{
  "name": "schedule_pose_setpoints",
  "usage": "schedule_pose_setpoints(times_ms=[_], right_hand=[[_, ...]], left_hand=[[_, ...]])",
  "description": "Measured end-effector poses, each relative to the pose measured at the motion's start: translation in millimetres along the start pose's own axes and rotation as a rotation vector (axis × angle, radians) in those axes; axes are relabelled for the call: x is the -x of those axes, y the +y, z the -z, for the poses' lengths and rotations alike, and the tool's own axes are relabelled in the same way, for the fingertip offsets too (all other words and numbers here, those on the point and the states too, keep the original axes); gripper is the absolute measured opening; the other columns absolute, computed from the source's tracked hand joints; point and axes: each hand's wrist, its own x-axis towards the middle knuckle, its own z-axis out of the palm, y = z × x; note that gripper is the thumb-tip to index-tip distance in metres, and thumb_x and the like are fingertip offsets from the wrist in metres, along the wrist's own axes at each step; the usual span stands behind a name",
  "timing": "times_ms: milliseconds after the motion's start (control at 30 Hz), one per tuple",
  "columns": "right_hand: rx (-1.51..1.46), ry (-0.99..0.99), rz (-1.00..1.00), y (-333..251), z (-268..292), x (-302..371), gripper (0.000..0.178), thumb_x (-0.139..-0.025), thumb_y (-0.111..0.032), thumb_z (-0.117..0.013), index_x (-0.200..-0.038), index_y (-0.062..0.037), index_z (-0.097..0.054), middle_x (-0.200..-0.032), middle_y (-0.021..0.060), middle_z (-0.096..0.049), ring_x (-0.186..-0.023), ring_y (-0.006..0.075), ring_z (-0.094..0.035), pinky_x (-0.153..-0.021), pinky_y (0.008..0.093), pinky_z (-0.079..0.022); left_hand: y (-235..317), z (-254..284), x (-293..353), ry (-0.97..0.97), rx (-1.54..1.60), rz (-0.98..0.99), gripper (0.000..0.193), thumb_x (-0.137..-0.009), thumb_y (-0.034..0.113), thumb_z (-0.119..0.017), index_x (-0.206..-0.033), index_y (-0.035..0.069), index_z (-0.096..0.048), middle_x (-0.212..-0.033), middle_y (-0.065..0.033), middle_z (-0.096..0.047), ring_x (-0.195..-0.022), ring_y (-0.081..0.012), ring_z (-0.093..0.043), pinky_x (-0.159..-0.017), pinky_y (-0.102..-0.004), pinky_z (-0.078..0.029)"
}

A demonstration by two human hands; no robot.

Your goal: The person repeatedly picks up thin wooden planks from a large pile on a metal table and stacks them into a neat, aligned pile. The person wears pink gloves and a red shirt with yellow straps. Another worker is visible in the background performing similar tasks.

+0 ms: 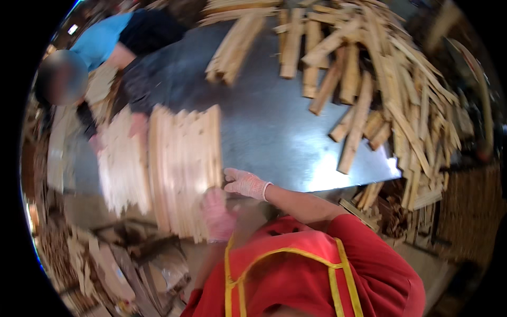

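Note:
A row of pale wooden strips (182,164) lies side by side on the metal-topped table (259,116), its near ends reaching past the table's front edge. My left hand (216,215), in a light glove, is at the near right corner of this row; blur hides how its fingers are set. Just right of the row's right edge is my gloved right hand (247,184), pointing left with its fingers apart and nothing seen in them. Left of the row lies a second batch of pale strips (124,164), with another person's hands (138,127) on it.
The other person, in a blue top (103,37), leans over the table's far left. Loose wooden strips (388,90) are heaped along the right side, and a small bundle (235,47) lies at the back. Wood scraps (113,269) cover the floor at lower left.

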Motion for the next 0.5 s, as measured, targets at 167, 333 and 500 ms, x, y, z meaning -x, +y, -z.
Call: schedule_pose_setpoints(times_ms=[167, 333, 500], right_hand=[[0.464, 0.780, -0.164, -43.4, 168.6, 111.6, 0.068, -0.092, -0.033, -0.072, -0.151, -0.0030, -0.054, -0.146, 0.0197, -0.062, -0.135, 0.0313, -0.059, -0.113, 0.0398, -0.047], [0.845, 1.324, -0.093, 29.2, 276.0, 206.5, 0.059, -0.075, -0.023, -0.078, -0.128, -0.0052, -0.056, -0.123, 0.0219, -0.057, -0.109, 0.0431, -0.062, -0.092, 0.0517, -0.053], [0.526, 0.906, -0.231, 22.1, 195.6, 193.5, 0.072, -0.081, -0.021, -0.070, -0.145, -0.0018, -0.044, -0.125, 0.0322, -0.050, -0.116, 0.0542, -0.056, -0.103, 0.0560, -0.050]], left_hand=[[-7.6, 1.0, -4.2, -0.166, -0.096, 0.114, 0.082, -0.080, 0.033, -0.075, -0.152, 0.005, -0.049, -0.156, -0.0181, -0.047, -0.148, -0.0393, -0.040, -0.122, -0.0543, -0.031], [48.6, -8.3, -37.6, -0.197, -0.023, -0.105, 0.083, -0.083, 0.038, -0.073, -0.154, 0.002, -0.046, -0.157, -0.0205, -0.047, -0.149, -0.0411, -0.038, -0.124, -0.0550, -0.029], [163.3, -42.9, -79.1, -0.194, 0.246, -0.444, 0.091, -0.080, 0.043, -0.081, -0.154, 0.004, -0.046, -0.159, -0.0208, -0.045, -0.145, -0.0409, -0.044, -0.118, -0.0517, -0.038]])
